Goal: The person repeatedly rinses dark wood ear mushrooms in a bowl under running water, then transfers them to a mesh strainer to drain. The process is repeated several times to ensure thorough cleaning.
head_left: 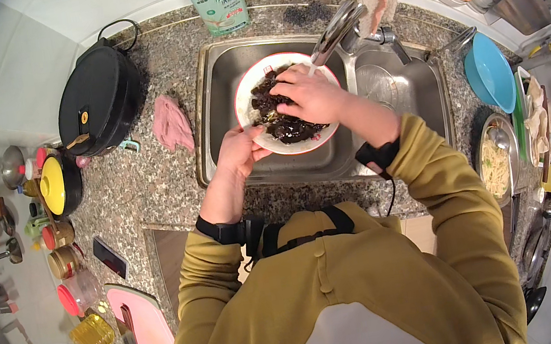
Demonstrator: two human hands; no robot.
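A white bowl (243, 100) with a red rim is held over the left basin of the steel sink (213, 138). It contains dark, glossy, frilly pieces that look like wood ear mushrooms (294, 128). My left hand (238, 152) grips the bowl's near-left rim, thumb at the edge and fingers underneath. Over the mushrooms lies my right hand (311, 99), its fingers apart and touching the pieces; the fingertips are partly among them. Just above the right hand is the spout of the faucet (334, 38), with a thin stream of water falling by the bowl's far rim.
A pink cloth (172, 123) and a black electric pan (101, 102) are left of the sink. Behind stands a green bag (218, 2). Farther right are a blue basin (489, 72) and a dish of pale shreds (496, 167). A phone (109, 257) lies near the left jars.
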